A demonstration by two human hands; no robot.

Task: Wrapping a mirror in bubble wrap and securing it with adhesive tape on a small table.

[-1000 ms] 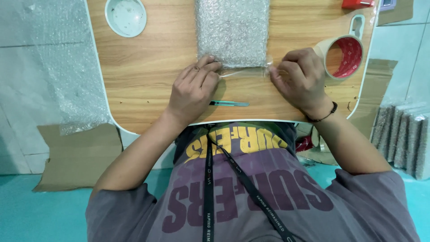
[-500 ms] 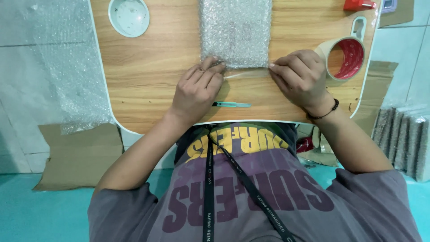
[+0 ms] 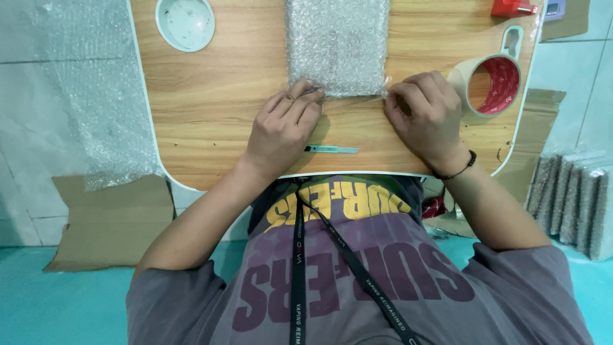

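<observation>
Seen from the head camera, a person presses both hands against the near edge of a bubble-wrapped parcel point(image 3: 337, 45) lying flat on a wooden worktop point(image 3: 217, 108). The left hand point(image 3: 281, 131) rests fingers-down at the parcel's near left corner, gripping nothing; the right hand point(image 3: 424, 115) is curled at the near right corner. A small teal cutter point(image 3: 331, 149) lies just beside the left hand, a roll of tape point(image 3: 490, 83) near the right, and a round pale dish point(image 3: 185, 22) well apart.
</observation>
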